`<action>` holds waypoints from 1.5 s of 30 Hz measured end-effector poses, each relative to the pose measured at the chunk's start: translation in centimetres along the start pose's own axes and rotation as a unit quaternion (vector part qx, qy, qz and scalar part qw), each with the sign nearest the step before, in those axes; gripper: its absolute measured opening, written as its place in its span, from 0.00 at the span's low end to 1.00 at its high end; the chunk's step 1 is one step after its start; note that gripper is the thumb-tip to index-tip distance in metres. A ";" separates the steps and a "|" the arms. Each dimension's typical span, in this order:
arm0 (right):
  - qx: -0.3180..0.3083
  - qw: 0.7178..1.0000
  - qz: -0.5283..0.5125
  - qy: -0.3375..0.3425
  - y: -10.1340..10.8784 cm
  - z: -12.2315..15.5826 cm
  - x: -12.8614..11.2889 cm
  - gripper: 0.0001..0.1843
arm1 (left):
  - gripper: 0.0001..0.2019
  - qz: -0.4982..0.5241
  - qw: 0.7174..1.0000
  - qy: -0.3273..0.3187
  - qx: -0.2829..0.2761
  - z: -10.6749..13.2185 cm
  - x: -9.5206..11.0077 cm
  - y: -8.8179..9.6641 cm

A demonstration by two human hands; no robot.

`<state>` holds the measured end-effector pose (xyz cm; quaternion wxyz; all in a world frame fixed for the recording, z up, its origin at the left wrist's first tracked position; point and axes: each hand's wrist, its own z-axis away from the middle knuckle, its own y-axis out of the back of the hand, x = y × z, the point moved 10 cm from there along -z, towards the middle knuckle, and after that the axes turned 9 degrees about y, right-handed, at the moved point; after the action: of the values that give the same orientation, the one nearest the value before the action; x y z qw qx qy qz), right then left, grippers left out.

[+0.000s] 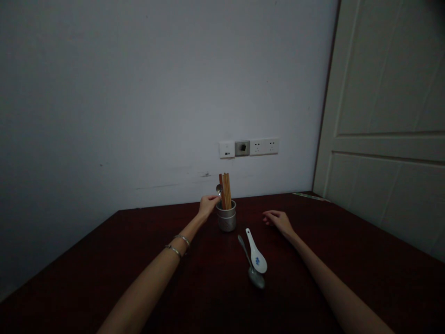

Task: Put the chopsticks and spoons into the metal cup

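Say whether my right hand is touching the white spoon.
Apart. The head view shows the right hand off to the right of the white spoon, with bare table between them.

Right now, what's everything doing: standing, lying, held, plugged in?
Silver perforated metal cup: upright
Brown wooden chopsticks: standing in the cup
Small shiny metal spoon: bowl up, apparently pinched by the left hand
White spoon with blue motif: lying
Grey metal spoon: lying
Right hand: loosely bent, seemingly empty
White wall sockets: unplugged
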<state>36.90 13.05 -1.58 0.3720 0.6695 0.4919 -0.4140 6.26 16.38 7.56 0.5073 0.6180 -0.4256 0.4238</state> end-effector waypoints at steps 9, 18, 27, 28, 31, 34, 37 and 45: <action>-0.001 1.000 0.004 -0.008 0.0 -0.2 0.5 0.11 | 0.17 -0.003 1.000 0.010 -0.024 0.3 -0.6 -0.4; -0.005 1.000 0.005 -0.005 0.1 -0.2 0.6 0.12 | 0.19 0.022 0.999 0.001 -0.028 0.4 -0.6 -0.2; -0.006 1.000 0.009 -0.001 0.0 0.0 0.2 0.12 | 0.26 0.071 0.997 0.007 0.027 0.8 -4.0 3.5; -0.006 1.000 0.008 -0.002 0.0 0.0 0.2 0.12 | 0.26 0.083 0.996 0.017 0.036 0.8 -5.0 4.1; -0.002 1.000 0.007 -0.003 0.1 0.0 0.1 0.11 | 0.26 0.116 0.991 0.037 0.050 0.9 -7.6 5.3; 0.003 1.000 0.010 -0.004 0.1 0.1 -0.1 0.11 | 0.26 0.124 0.990 0.049 0.054 1.0 -9.3 6.0; 0.010 1.000 0.010 -0.010 0.2 0.3 -0.3 0.12 | 0.26 0.119 0.990 0.049 0.052 1.2 -9.7 6.0; 0.011 1.000 0.015 -0.019 0.5 0.0 -1.7 0.12 | 0.24 0.109 0.993 0.036 0.041 1.5 -9.6 5.6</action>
<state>37.08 12.31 -0.03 0.3800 0.6727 0.4699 -0.4269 -1.61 15.09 -0.29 0.4471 0.5726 -0.4540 0.5159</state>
